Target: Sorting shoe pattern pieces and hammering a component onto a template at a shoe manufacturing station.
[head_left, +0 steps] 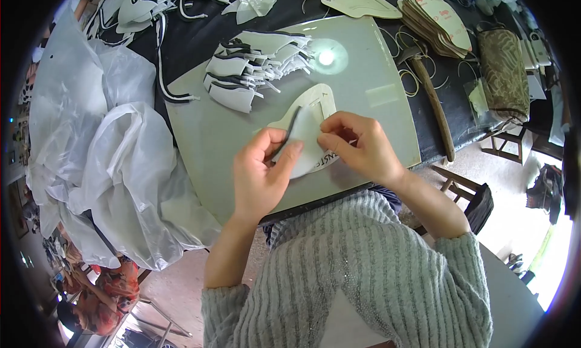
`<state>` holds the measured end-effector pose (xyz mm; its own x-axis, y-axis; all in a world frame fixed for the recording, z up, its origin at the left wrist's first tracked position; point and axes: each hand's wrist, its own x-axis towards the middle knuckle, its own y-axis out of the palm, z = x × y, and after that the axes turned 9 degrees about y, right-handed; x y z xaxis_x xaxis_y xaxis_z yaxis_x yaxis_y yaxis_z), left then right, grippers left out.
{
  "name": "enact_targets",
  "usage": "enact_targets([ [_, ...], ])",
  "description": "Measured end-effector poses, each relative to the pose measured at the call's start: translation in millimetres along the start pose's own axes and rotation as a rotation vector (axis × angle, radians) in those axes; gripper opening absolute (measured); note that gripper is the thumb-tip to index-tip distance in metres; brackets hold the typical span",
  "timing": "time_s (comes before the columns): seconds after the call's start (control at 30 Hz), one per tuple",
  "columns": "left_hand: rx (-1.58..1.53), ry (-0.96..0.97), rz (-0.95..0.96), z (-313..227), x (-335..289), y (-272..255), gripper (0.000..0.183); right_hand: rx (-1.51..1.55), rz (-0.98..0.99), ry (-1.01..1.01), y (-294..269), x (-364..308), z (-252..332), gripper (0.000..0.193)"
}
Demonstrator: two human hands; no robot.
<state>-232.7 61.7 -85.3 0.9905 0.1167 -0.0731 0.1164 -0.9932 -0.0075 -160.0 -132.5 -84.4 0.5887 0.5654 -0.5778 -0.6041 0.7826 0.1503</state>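
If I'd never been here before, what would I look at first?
Probably the big crumpled plastic sheeting filling the left side. Next, the bright round glare on the pale board, right beside the pile of white, dark-edged pieces. In the middle, the left hand holds another such piece, with the right hand at its edge.

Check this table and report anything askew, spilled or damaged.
The translucent plastic sprawls crumpled, seeming to overhang the table, and the hammer lies with its handle reaching the edge. Untidy, but nothing looks clearly spilled or damaged.
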Motion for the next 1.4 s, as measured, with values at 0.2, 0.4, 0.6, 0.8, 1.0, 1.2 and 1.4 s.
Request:
enact_targets([
  [0.2,0.112,0.068,-0.025,4,17,-6,0.014,-1.118,-0.551,-0.803,-5,-20,-42,0.031],
  [0.4,0.219,0.079,0.079,13,22,9,0.015,-1.060,-0.578,-0.801,-6,-21,-55,0.036],
  [0.6,0.263,0.098,0.120,23,24,10,0.013,-1.040,-0.576,-0.819,-9,-20,-56,0.037],
  [0.8,0.284,0.065,0.215,23,27,3,0.010,-1.040,-0.573,-0.824,-10,-20,-57,0.036],
  [1.0,0.436,0.119,0.208,21,27,6,0.010,-1.046,-0.565,-0.828,-9,-20,-56,0.036],
  [1.2,0.573,0.122,0.194,11,30,13,0.012,-1.106,-0.577,-0.824,-11,-19,-58,0.039],
  [1.4,0.611,0.229,0.171,17,30,13,0.015,-1.181,-0.523,-0.683,-3,-23,-49,0.052],
])
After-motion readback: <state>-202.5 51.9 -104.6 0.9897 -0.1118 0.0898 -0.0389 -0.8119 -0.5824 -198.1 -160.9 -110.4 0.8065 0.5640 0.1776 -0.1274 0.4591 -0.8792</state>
